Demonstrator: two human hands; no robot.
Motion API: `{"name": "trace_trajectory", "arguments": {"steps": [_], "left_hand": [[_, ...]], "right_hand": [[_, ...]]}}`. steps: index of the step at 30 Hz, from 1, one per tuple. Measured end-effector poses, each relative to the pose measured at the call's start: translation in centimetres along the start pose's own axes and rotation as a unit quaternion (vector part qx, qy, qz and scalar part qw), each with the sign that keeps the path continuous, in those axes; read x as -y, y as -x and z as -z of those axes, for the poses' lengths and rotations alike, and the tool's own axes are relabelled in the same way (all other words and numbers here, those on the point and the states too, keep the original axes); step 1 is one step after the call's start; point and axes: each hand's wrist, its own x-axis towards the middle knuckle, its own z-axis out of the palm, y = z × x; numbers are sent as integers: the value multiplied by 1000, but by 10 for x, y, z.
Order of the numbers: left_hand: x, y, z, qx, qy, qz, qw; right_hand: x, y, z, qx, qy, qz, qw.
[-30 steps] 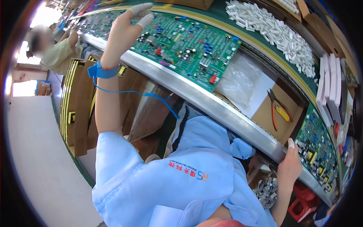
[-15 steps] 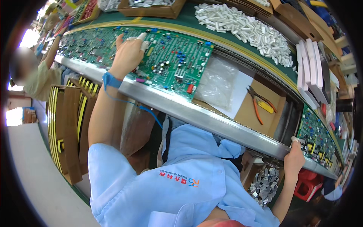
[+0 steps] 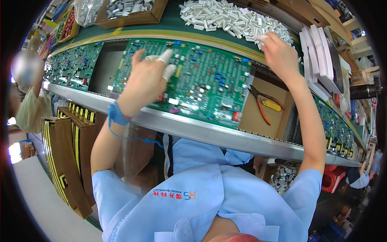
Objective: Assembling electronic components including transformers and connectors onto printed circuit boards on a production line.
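Along metal rail [image 3: 266,145], see green circuit board [image 3: 205,88], long axis parallel. Beyond, note white parts pile [image 3: 229,18]. Over board, log left hand [image 3: 147,82], fingers spread. At pile's near edge, log nearer right hand [image 3: 280,56], fingertips bunched, pile mostly ahead-left; can't tell if pinching.

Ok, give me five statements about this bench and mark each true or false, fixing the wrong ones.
1. The left hand is over a green board. True.
2. The pliers have orange handles. True.
3. The right hand holds the pliers. False: it is at the white parts.
4. The white parts lie in a box. False: they lie in a loose pile on the green surface.
5. The next board to the left lies apart from that green board. True.
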Motion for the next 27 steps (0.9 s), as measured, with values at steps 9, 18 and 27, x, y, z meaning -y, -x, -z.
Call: {"name": "trace_trajectory", "arguments": {"steps": [9,18,27], "left_hand": [[-61,-48,7,148,0,-98,984],[-51,-188,-49,-74,-95,-209,970],[-46,-192,-72,-101,-125,-256,953]], "right_hand": [[-9,-27,-39,-29,74,106,991],[-9,-26,-41,-56,6,125,991],[-7,-23,-40,-36,-45,79,995]]}}
